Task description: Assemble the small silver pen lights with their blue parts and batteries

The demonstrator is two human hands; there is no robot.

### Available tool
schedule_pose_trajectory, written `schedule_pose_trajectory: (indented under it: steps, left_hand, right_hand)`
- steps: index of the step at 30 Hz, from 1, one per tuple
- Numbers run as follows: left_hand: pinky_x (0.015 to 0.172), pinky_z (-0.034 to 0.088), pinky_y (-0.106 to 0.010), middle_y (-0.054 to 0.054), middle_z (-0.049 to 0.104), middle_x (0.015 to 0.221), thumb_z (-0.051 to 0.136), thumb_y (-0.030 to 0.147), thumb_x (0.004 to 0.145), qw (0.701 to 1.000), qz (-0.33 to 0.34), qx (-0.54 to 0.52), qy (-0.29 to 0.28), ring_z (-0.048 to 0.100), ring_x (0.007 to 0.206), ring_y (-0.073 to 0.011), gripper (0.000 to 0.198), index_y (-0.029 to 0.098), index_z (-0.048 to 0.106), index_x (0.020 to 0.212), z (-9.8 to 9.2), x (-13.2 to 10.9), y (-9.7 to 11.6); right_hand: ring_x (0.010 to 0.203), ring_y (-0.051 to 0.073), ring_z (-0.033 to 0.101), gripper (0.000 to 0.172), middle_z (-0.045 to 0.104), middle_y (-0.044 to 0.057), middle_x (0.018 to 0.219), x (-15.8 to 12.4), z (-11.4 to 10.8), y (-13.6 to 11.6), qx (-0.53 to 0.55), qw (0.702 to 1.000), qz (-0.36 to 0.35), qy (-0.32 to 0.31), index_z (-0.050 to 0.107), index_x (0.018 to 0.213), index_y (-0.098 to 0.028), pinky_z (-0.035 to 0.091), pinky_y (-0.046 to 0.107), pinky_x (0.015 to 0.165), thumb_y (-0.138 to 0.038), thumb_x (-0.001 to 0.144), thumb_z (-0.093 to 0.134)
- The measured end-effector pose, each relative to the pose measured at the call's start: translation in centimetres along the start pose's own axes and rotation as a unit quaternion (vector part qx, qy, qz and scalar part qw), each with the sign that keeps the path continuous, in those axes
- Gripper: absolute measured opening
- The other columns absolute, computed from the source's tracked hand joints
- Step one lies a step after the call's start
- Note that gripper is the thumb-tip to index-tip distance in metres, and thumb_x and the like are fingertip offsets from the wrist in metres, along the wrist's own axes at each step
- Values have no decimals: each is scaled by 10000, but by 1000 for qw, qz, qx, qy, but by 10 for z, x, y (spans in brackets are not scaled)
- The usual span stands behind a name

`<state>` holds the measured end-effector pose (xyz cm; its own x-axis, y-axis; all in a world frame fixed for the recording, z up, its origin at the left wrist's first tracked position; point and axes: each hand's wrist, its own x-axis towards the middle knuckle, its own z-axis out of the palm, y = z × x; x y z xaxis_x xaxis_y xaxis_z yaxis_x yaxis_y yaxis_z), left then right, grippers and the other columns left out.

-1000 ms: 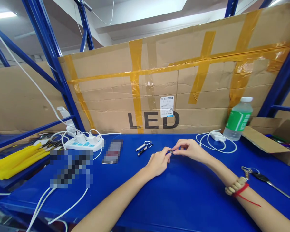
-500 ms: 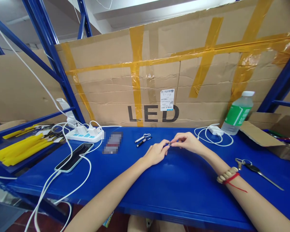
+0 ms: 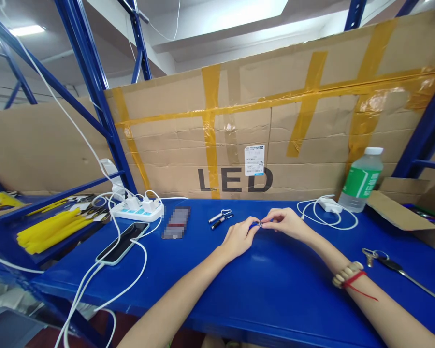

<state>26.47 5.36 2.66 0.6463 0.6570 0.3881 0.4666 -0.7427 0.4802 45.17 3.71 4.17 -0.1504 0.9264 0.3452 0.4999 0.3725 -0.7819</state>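
Observation:
My left hand (image 3: pixel 239 238) and my right hand (image 3: pixel 285 222) meet over the blue shelf top (image 3: pixel 275 285), fingertips pinched together on a small blue and metal part (image 3: pixel 260 224) held between them. What the part is I cannot make out. Just left of my hands lie two small pen-shaped pieces with a metal clip (image 3: pixel 220 218). A bead bracelet and red string (image 3: pixel 348 276) ring my right wrist.
A phone on a white cable (image 3: pixel 122 243) and a white power strip (image 3: pixel 141 210) lie at the left. A charger with coiled cable (image 3: pixel 328 209) and a green-labelled bottle (image 3: pixel 361 180) stand at the right, keys (image 3: pixel 379 256) nearer. A taped cardboard sheet (image 3: pixel 275 130) walls the back.
My hands stay pinched on the small part in the same spot. Only my head has shifted, so the view tilted up and down a little.

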Motion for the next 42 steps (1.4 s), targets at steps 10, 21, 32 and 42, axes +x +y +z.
schedule_pose_trajectory:
  steps: [10, 21, 32, 42]
  left_hand:
    - [660, 414, -215, 6, 566, 737, 311, 269, 901, 996, 21, -88, 3, 539, 682, -115, 246, 203, 499, 1045, 2, 2, -6]
    - [610, 372, -211, 23, 505, 667, 315, 267, 898, 987, 40, -151, 35, 482, 601, -100, 175, 178, 450, 964, 8, 8, -16]
    - [577, 369, -204, 24, 499, 665, 336, 206, 872, 988, 35, -151, 12, 476, 579, -100, 67, 191, 401, 877, 8, 4, -15]
    - [736, 441, -263, -33, 614, 864, 382, 188, 850, 988, 36, -143, 48, 580, 742, -141, 93, 193, 473, 872, 7, 3, -12]
  right_hand:
    - [453, 66, 483, 313, 575, 18, 659, 0, -1, -8, 20, 1000, 1, 11, 687, 668, -139, 394, 219, 448, -436, 571, 703]
    - [495, 76, 502, 349, 544, 27, 705, 3, 15, -10, 88, 994, 18, 64, 665, 676, -131, 378, 197, 397, -471, 599, 669]
    - [516, 70, 464, 312, 542, 5, 613, 0, 18, -7, 55, 996, 37, 52, 600, 567, -135, 359, 172, 423, -437, 629, 646]
    - [488, 62, 418, 457, 521, -6, 549, -3, 19, -18, 102, 987, 125, 12, 566, 571, -126, 342, 165, 398, -574, 542, 649]
